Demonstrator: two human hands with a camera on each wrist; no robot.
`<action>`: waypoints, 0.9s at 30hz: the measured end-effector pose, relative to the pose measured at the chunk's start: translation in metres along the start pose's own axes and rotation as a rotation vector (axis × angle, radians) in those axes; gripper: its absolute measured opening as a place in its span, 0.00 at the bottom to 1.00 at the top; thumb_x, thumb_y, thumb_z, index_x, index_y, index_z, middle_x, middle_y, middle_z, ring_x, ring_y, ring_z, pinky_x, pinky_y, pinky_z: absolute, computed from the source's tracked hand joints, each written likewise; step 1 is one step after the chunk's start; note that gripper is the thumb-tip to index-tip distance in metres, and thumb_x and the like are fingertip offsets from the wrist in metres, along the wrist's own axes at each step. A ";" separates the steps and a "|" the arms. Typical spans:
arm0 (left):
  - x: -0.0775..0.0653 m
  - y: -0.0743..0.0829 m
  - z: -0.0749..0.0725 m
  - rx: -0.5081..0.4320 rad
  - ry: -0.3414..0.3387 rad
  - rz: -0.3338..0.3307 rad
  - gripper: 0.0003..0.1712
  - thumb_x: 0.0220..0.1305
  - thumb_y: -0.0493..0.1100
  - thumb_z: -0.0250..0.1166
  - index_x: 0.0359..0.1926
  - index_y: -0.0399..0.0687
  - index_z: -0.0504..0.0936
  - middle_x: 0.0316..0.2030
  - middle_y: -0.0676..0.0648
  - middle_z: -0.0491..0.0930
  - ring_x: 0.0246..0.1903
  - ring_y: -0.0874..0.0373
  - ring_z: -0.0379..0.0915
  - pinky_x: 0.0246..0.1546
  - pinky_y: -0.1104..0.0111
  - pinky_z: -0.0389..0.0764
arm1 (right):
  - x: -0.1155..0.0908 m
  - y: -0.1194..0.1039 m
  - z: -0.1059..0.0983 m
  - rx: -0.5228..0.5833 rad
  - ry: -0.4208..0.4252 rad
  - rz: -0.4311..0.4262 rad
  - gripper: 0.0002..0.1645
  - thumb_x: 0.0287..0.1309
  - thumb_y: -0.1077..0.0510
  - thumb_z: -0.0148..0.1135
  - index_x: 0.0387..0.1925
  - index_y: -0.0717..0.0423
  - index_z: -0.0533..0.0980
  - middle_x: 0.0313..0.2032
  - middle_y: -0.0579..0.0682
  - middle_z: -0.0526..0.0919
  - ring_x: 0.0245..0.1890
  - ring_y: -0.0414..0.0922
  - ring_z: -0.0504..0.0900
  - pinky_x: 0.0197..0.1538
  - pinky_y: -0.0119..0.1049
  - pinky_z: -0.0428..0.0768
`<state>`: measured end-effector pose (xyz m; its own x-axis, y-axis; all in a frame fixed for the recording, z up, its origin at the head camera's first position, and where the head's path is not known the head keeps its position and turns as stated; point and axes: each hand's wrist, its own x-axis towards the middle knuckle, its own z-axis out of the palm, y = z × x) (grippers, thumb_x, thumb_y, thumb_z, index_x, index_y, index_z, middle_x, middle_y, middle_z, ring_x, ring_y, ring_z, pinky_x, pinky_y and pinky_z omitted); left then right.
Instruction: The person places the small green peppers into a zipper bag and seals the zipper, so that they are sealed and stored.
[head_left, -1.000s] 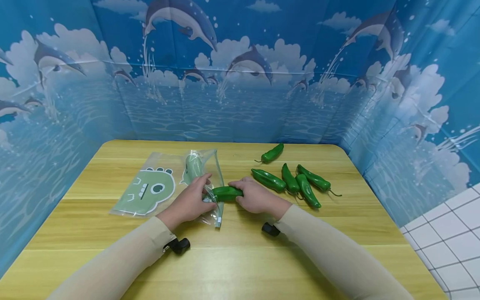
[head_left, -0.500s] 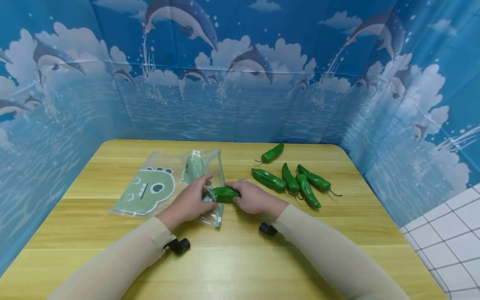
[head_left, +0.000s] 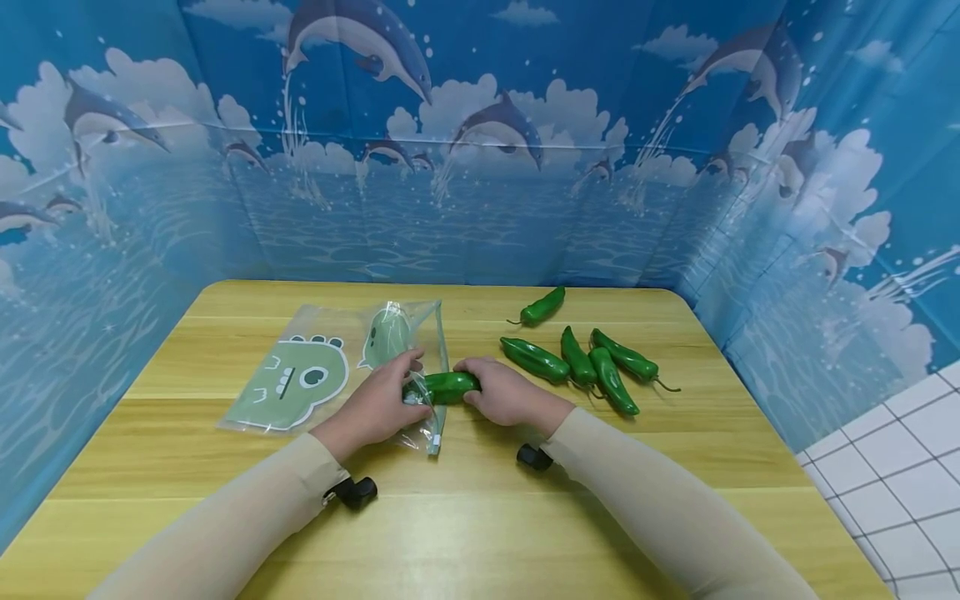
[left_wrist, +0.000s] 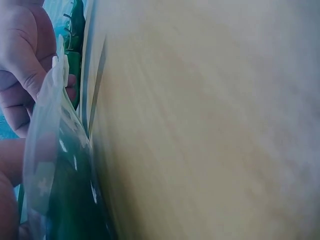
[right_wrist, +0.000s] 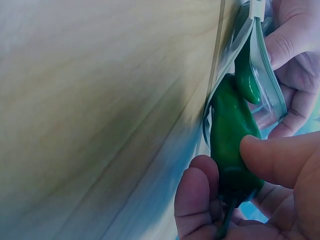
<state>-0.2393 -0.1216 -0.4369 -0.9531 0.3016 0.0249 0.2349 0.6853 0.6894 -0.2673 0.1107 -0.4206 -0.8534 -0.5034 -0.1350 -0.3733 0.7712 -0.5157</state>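
Note:
A clear zip bag (head_left: 341, 317) with a green cartoon print lies on the table, its mouth facing right. My left hand (head_left: 378, 404) grips the bag near its mouth, thumb and fingers spread to either side. My right hand (head_left: 510, 393) holds a glossy green pepper (right_wrist: 231, 125) by its stem end, thumb on top and fingers curled beneath. The far end of this pepper lies within the bag's opening. Beside it, another green pepper (right_wrist: 246, 75) shows inside the bag in the right wrist view. Dark green also shows through the plastic in the left wrist view.
Right of my hands lie several loose green peppers (head_left: 535, 360), with a single pepper (head_left: 542, 307) farther back. The wooden table (head_left: 435, 525) meets a blue dolphin-print curtain (head_left: 480, 217) behind. White tiles (head_left: 911, 475) show at the right.
My right hand has moved slightly left with the pepper, bringing it a little farther into the bag. The bag's upper mouth edge has shifted slightly right. My left hand stays nearly still.

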 end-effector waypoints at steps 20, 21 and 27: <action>-0.001 0.002 0.000 0.033 -0.008 0.010 0.55 0.60 0.46 0.79 0.81 0.45 0.57 0.69 0.44 0.76 0.65 0.46 0.75 0.70 0.48 0.74 | 0.004 -0.003 0.001 0.014 0.012 0.012 0.26 0.74 0.59 0.63 0.70 0.55 0.72 0.65 0.55 0.80 0.62 0.50 0.81 0.67 0.48 0.79; -0.001 0.002 0.000 0.033 -0.009 0.009 0.55 0.60 0.46 0.79 0.82 0.45 0.57 0.69 0.44 0.76 0.65 0.46 0.75 0.70 0.48 0.74 | 0.004 -0.003 0.002 0.020 0.013 0.014 0.26 0.74 0.59 0.63 0.69 0.55 0.73 0.64 0.55 0.80 0.61 0.49 0.81 0.66 0.48 0.80; -0.001 0.003 0.000 0.032 -0.012 0.008 0.55 0.61 0.45 0.79 0.82 0.45 0.57 0.69 0.44 0.76 0.64 0.46 0.76 0.70 0.48 0.75 | 0.004 -0.002 0.002 0.018 0.023 0.007 0.24 0.73 0.59 0.64 0.67 0.54 0.74 0.61 0.54 0.82 0.58 0.48 0.82 0.64 0.48 0.81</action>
<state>-0.2371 -0.1198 -0.4344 -0.9488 0.3152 0.0219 0.2490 0.7034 0.6657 -0.2688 0.1061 -0.4219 -0.8642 -0.4887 -0.1196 -0.3606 0.7674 -0.5302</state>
